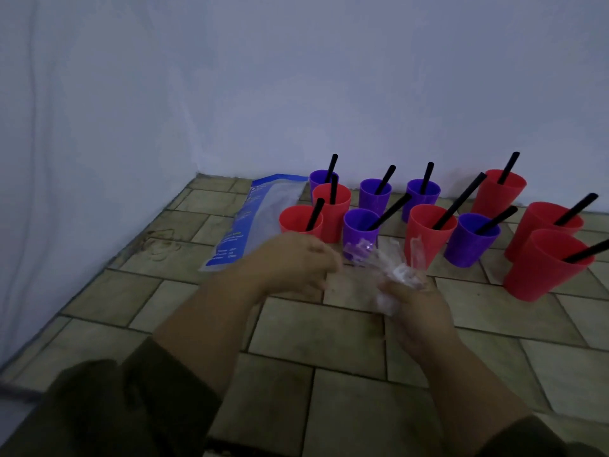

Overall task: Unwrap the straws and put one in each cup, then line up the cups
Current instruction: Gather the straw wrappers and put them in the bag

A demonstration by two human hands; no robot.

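In the head view, red cups (425, 235) and purple cups (375, 196) are grouped in uneven rows near the far edge of the tiled surface (329, 384), and a black straw (456, 205) is leaned in each. A bunch of clear wrappers (392, 273) is gripped by the right hand (418, 315), just before the nearest cups. The left hand (296, 262) is curled beside it; whether anything is pinched cannot be told. A blue-and-clear bag (260, 212) is laid left of the cups. Open tiles are seen along the near and left edges, bounded by white cloth (99, 127).
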